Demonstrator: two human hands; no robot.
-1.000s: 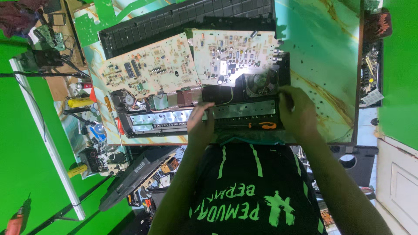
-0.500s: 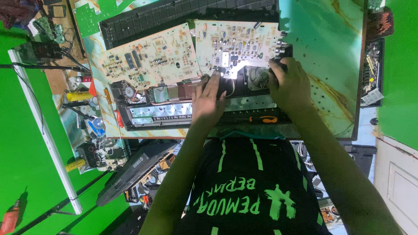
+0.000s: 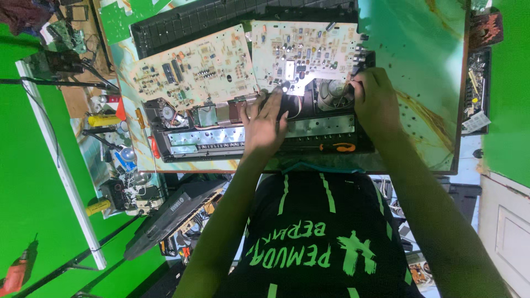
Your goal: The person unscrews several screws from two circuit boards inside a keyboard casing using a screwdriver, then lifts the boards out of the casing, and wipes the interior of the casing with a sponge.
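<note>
Both hands are inside an opened black electronics chassis [image 3: 221, 144] on a marbled green table [image 3: 419, 72], w/ two pale circuit boards folded up out of it. Left hand [image 3: 264, 124] lies flat, fingers spread and loose, pressing near the lower edge of the right-hand circuit board [image 3: 309, 52], holding nothing. Right hand [image 3: 375, 99] is curled at that board's right edge beside a round speaker [image 3: 333, 94]; fingertips pinch at something small there, can't tell what, maybe a wire or the board corner. Step in hand looks like steadying and shifting that board to get at what's under it. Next move likely calls for a light lift w/ both hands together, keeping the attached wires slack and not twisting the board. The left-hand circuit board [image 3: 193, 69] lies tilted just beside it, edges nearly touching, so little room to swing sideways. An orange-handled screwdriver [image 3: 337, 147] rests on the chassis front rail, between the wrists, could get knocked. A black keyboard-like panel [image 3: 232, 16] lies behind the boards. Left of the table: clutter of tools, a yellow cylinder [image 3: 105, 120], cables, well apart from the hands.
</note>
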